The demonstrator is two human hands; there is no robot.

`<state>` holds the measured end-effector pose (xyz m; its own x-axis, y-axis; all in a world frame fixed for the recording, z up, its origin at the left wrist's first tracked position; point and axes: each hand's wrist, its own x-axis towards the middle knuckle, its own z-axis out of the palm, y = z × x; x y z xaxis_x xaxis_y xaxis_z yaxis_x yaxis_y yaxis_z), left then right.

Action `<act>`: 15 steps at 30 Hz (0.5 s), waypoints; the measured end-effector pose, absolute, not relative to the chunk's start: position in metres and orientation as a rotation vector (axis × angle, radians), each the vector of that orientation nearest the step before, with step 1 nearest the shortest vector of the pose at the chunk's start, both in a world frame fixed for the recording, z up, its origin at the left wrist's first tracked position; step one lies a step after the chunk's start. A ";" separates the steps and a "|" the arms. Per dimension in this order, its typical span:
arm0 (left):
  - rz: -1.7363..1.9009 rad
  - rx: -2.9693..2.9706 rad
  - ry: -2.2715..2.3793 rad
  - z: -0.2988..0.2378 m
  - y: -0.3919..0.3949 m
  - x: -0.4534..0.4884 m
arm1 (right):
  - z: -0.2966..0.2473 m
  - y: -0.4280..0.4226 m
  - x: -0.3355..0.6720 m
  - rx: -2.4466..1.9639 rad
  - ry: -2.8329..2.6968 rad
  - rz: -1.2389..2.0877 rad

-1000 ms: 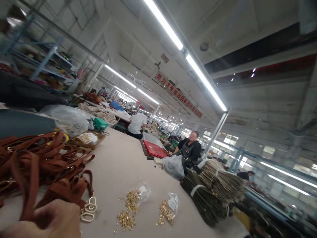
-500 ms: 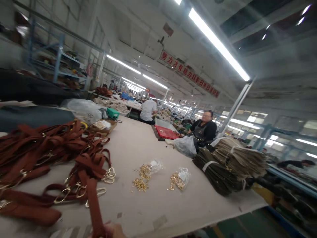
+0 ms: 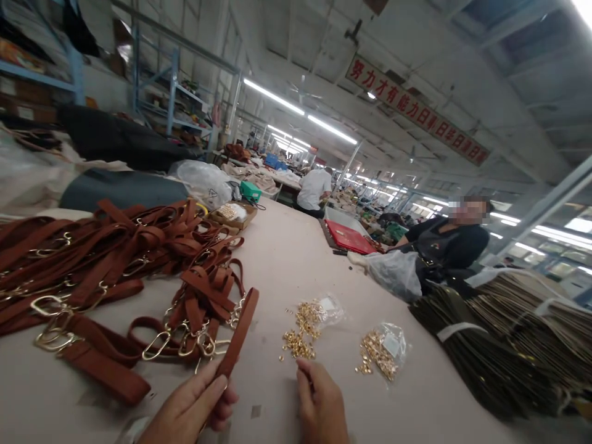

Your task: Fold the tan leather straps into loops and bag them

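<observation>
Head view: brown strap (image 3: 240, 331) in closed left hand (image 3: 190, 404), gold pieces (image 3: 298, 344) beyond curled right hand (image 3: 322, 404).

In front of you runs a broad, pale surface (image 3: 277, 246), and beyond it a long workshop hall stretches away. To your left, blue metal shelving (image 3: 172, 92) holds mixed goods against the wall side. Overhead you have a greyish-white ceiling (image 3: 522, 74), with lit tube lights (image 3: 272, 95) in rows receding toward the far end and a fan (image 3: 303, 90) hanging near them. A long banner (image 3: 416, 111) with red characters slants across your upper right; below it, bright windows (image 3: 578, 224) show at the right edge.
</observation>
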<state>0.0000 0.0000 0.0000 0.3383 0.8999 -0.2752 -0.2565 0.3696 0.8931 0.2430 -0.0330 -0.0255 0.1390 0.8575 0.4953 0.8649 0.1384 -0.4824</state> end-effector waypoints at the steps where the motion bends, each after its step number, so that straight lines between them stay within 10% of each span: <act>1: 0.892 0.898 0.912 0.003 0.006 0.003 | -0.019 -0.020 0.243 -1.728 -1.755 -0.042; 15: 0.919 0.838 0.903 0.002 0.048 0.036 | 0.010 0.103 0.240 -1.891 -2.271 -0.185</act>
<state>0.0357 0.0481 0.0019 0.3209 0.9072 -0.2720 -0.2886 0.3672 0.8842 0.2404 0.1028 0.0097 -0.1749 0.9604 0.2171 0.9828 0.1834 -0.0197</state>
